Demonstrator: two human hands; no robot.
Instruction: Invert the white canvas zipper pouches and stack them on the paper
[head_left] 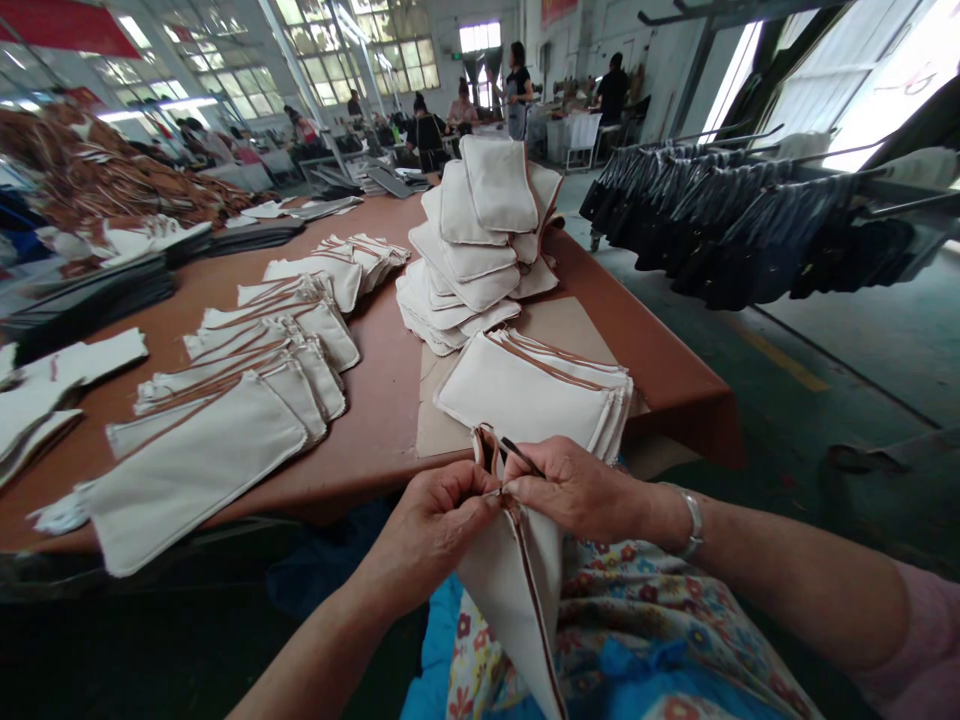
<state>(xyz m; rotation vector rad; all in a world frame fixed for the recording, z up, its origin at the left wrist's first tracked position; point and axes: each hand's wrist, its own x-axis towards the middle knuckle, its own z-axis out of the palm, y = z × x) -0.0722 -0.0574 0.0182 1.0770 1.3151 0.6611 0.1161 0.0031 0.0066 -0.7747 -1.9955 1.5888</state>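
Note:
A white fabric pouch (506,590) with brown edging hangs over my lap, its brown-edged opening turned up. My left hand (442,520) is closed, thumb and forefinger pinching the edge of that opening. Close against it, my right hand (574,485) is also closed, its thumb at the same edge. A thin dark tool (523,455) sticks out from the right hand's fingers; its exact kind is hard to tell. Just beyond the hands lies a small stack of similar white pouches (525,390) on a cardboard sheet (435,425).
Behind stands a tall pile of white pouches (469,260) on the brown-covered table (379,380). Overlapping rows of pouches (202,430) lie at left. Dark garment pieces hang on a rack (720,220) at right. Several people sit or stand in the background.

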